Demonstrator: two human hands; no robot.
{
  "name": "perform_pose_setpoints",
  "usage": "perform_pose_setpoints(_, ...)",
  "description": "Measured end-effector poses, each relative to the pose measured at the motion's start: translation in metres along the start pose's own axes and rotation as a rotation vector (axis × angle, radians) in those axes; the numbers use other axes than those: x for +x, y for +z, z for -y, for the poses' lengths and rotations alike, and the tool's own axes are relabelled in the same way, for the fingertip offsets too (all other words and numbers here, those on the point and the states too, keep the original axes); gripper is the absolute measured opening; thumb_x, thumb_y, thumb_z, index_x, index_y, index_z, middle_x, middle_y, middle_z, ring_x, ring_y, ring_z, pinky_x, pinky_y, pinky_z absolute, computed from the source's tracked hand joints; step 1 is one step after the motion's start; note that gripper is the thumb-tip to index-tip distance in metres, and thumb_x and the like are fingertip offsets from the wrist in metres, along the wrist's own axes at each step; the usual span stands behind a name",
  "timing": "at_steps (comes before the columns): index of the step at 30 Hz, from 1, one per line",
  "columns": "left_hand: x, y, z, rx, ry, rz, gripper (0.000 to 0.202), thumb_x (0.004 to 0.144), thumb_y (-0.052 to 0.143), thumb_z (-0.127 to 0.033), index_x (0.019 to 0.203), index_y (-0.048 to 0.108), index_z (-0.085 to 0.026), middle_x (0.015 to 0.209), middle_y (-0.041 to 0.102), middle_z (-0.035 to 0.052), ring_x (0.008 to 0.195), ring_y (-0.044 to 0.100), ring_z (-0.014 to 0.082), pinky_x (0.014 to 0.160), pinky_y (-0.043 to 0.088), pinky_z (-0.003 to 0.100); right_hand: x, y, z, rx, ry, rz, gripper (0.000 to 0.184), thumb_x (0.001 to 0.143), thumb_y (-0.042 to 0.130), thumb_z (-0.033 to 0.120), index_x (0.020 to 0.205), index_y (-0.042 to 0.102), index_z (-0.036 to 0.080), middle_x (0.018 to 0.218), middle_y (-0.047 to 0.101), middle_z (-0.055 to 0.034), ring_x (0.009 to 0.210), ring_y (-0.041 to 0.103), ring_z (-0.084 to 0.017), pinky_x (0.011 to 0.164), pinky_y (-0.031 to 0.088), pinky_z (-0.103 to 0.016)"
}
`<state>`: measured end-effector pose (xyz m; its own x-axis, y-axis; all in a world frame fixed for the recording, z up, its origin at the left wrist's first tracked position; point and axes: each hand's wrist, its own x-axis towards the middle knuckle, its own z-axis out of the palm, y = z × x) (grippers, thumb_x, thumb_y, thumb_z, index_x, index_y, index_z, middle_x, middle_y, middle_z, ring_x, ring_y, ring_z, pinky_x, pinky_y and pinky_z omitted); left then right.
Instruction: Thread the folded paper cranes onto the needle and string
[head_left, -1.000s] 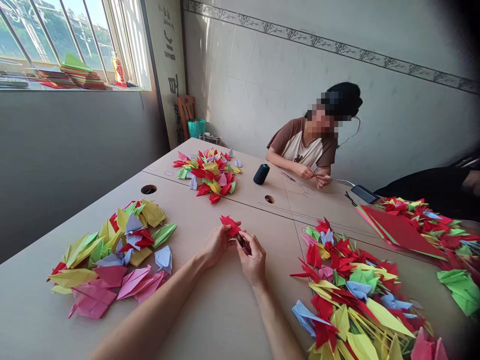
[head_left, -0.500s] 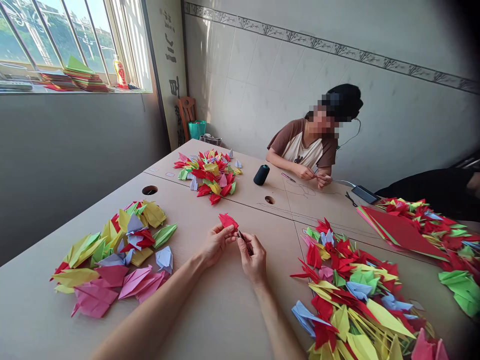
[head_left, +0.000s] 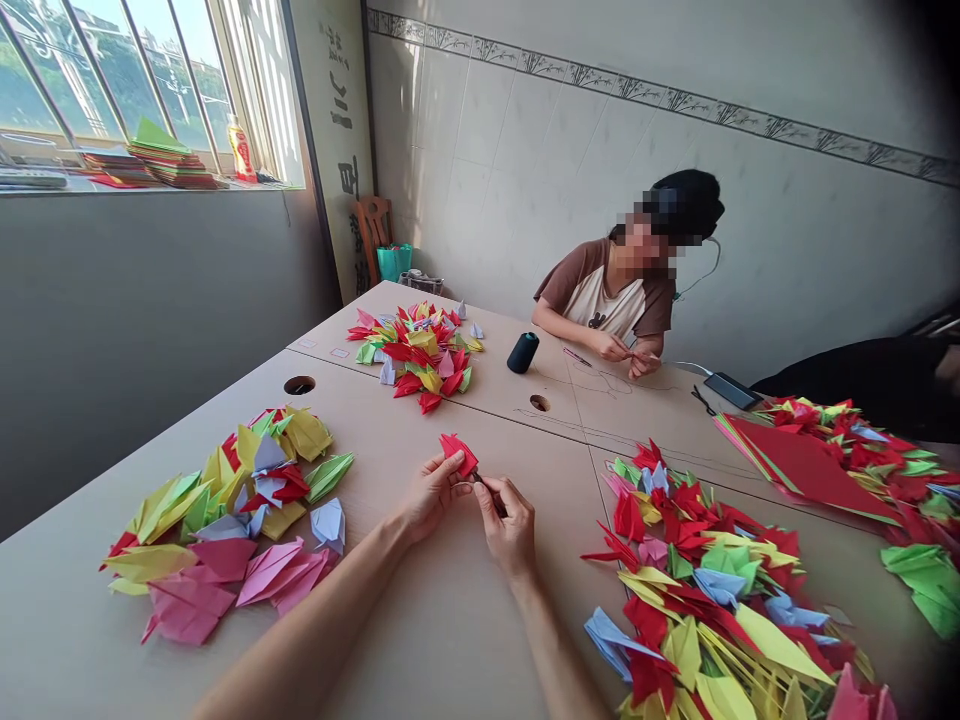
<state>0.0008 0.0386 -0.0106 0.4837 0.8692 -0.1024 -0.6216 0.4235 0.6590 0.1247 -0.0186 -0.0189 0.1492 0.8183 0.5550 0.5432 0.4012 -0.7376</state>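
Observation:
My left hand (head_left: 433,487) pinches a red folded-paper piece (head_left: 459,454) above the middle of the table. Close beside it, my right hand (head_left: 510,520) is closed on a small dark tool (head_left: 478,479) whose tip meets the paper's lower right edge. Fingers cover most of the tool, so its exact kind is hidden. To the left of my arms lies a pile of folded paper pieces (head_left: 217,555) in yellow, pink, green, red and pale blue. A bigger pile of folded paper pieces (head_left: 705,600) spreads out to the right of my right arm.
Across the table (head_left: 390,420) a person (head_left: 607,290) holds something thin in both hands. Near them stand a dark thread cone (head_left: 523,352) and a phone-like device (head_left: 731,390) on a cable. Another paper pile (head_left: 424,345) lies farther back; red paper sheets (head_left: 810,465) lie right.
The red folded paper has tilted in my left fingers, and the dark tool has turned slightly against its edge. Both hands stay in nearly the same place.

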Motion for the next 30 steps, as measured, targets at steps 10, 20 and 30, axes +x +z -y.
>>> perform_pose_setpoints(10,0.000,0.003,-0.001,0.016,0.005,0.003,0.021,0.076,0.068,-0.030,0.081,0.064,-0.010,0.074,0.064,0.0042,0.067,0.059,0.0098,0.062,0.048,0.020,0.000,-0.001,-0.001,-0.002,-0.009,0.000,0.019,0.090,0.047,0.027,0.088,0.063,0.017,0.076,0.062,-0.0034,0.065,0.056,-0.012,0.061,0.045,-0.021)
perform_pose_setpoints(20,-0.001,0.004,-0.001,0.060,0.009,-0.019,0.026,0.074,0.069,-0.035,0.081,0.064,-0.010,0.074,0.063,0.0050,0.067,0.058,0.0102,0.063,0.047,0.021,0.000,-0.002,-0.003,-0.022,0.008,-0.003,0.021,0.089,0.047,0.029,0.084,0.064,0.017,0.073,0.062,-0.0028,0.062,0.056,-0.012,0.059,0.046,-0.021)
perform_pose_setpoints(30,-0.008,0.011,0.001,0.388,0.073,0.014,0.025,0.071,0.069,-0.037,0.075,0.067,-0.012,0.064,0.062,0.0020,0.058,0.052,0.0101,0.056,0.038,0.021,-0.005,-0.002,-0.012,0.228,0.309,-0.163,0.036,0.080,0.060,0.040,0.104,0.058,0.014,0.090,0.066,-0.0082,0.060,0.063,-0.013,0.057,0.053,-0.024)
